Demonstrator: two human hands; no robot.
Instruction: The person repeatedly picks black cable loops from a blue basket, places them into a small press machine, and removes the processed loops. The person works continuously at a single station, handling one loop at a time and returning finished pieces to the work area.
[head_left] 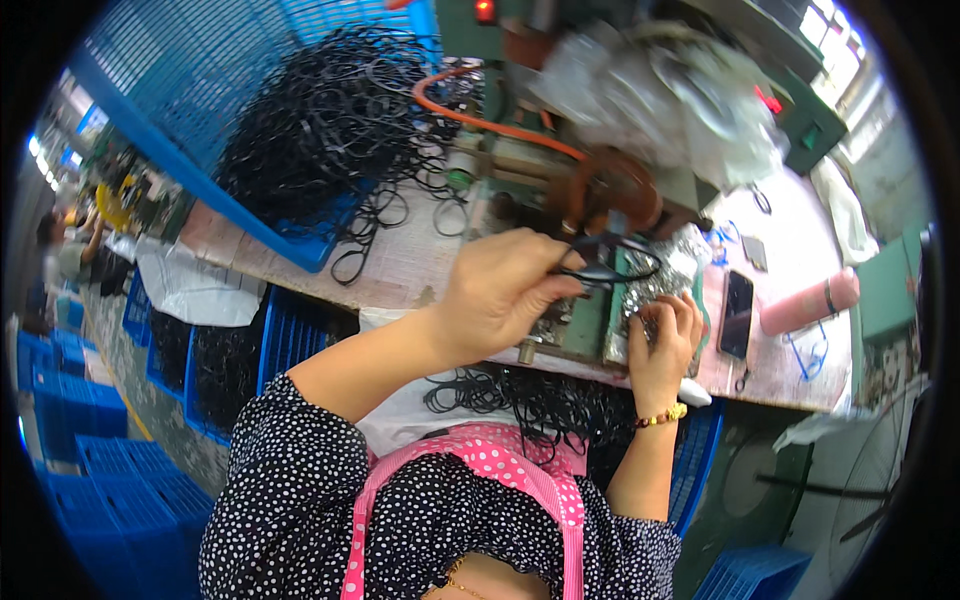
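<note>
Bright window (835, 45) — grey floor (130, 400), worn workbench (400, 262)

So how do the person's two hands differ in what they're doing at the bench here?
The left hand is raised above the bench edge, pinching a thin black ring; the right hand sits lower, curled in a loose fist against the foil-covered part, with nothing visible in its grip. The right wrist carries a beaded bracelet; the left wrist is bare. Both work close together in front of the machine.

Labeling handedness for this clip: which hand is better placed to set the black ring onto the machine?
Likely left. The left hand pinches the black ring right over the green machine. The right hand is curled at the machine's front edge beside the foil, holding no ring that shows.
</note>
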